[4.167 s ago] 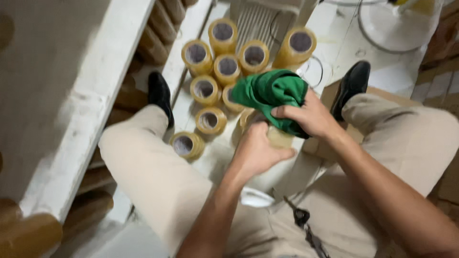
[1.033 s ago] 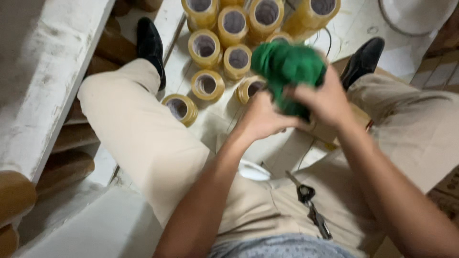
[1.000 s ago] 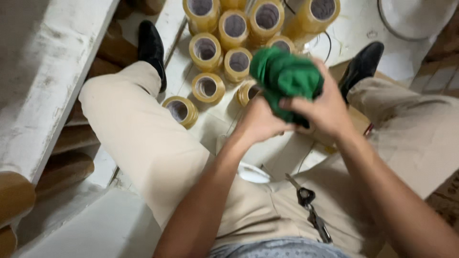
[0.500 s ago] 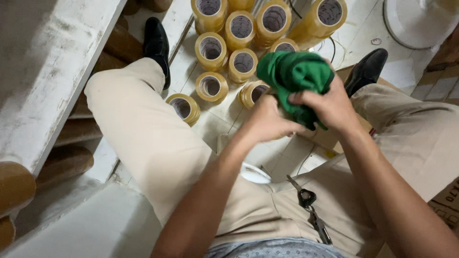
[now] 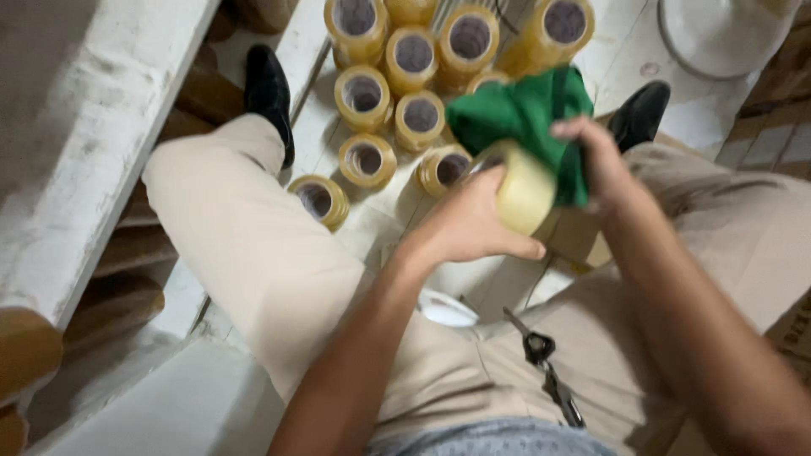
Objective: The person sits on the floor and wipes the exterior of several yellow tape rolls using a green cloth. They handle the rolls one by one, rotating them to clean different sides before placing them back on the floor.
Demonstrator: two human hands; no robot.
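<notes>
The left hand (image 5: pixel 469 224) has its fingers wrapped around a pale roll of packing tape (image 5: pixel 525 187), steadying it above the lap. The right hand (image 5: pixel 596 165) pinches a green cloth (image 5: pixel 515 110) bunched just beyond the roll — probably so it can rub the roll's face. Past the fingers, more tape rolls (image 5: pixel 411 63) stand clustered on the floor (image 5: pixel 612 51) — within reach.

Ahead of you, tape rolls (image 5: pixel 411 59) crowd the floor (image 5: pixel 625 51); bare patch between your knees; white beam (image 5: pixel 110 143) blocks left.
</notes>
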